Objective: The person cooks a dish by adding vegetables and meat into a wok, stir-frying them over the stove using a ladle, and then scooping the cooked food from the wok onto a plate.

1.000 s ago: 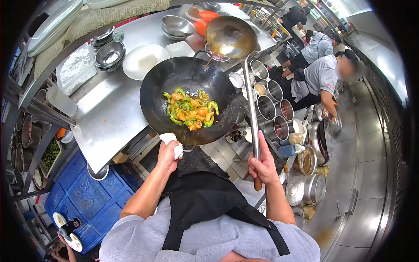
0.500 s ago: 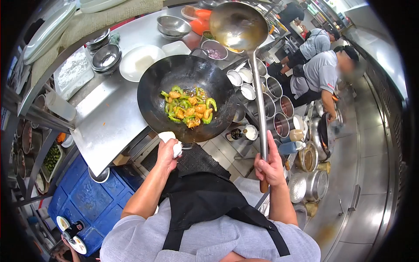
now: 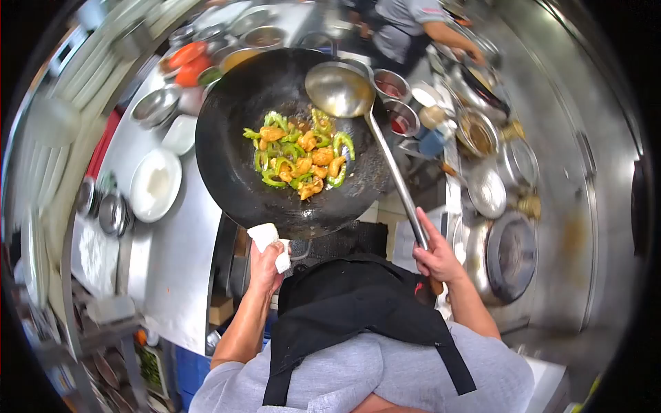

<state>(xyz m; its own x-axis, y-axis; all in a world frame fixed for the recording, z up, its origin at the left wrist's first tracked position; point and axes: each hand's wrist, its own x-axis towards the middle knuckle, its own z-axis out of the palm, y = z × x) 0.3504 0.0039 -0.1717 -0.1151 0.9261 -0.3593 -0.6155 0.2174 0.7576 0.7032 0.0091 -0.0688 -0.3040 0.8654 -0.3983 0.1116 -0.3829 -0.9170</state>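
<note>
My left hand [image 3: 267, 267] is closed around a folded white cloth [image 3: 264, 238] at the near edge of a black wok [image 3: 234, 148], gripping the rim through it. Green vegetable slices and glazed orange-brown pieces [image 3: 303, 165] lie in the wok, which is held up at the centre of the view. My right hand [image 3: 438, 256] wraps round the handle of a long metal ladle [image 3: 396, 172], index finger stretched along the shaft. The ladle's bowl [image 3: 339, 89] hangs over the wok's far right part.
A white oval plate [image 3: 156, 184], metal bowls [image 3: 155, 107] and an orange container [image 3: 188, 54] stand on the steel counter [image 3: 180, 258] at left. Pots and a blue bottle [image 3: 436, 138] are on the right. At the top, a co-worker [image 3: 406, 31] reaches toward a pan.
The view has turned to the right, bringing the counter and co-worker to new places. The ladle's bowl has come down from beyond the wok to over its far right part.
</note>
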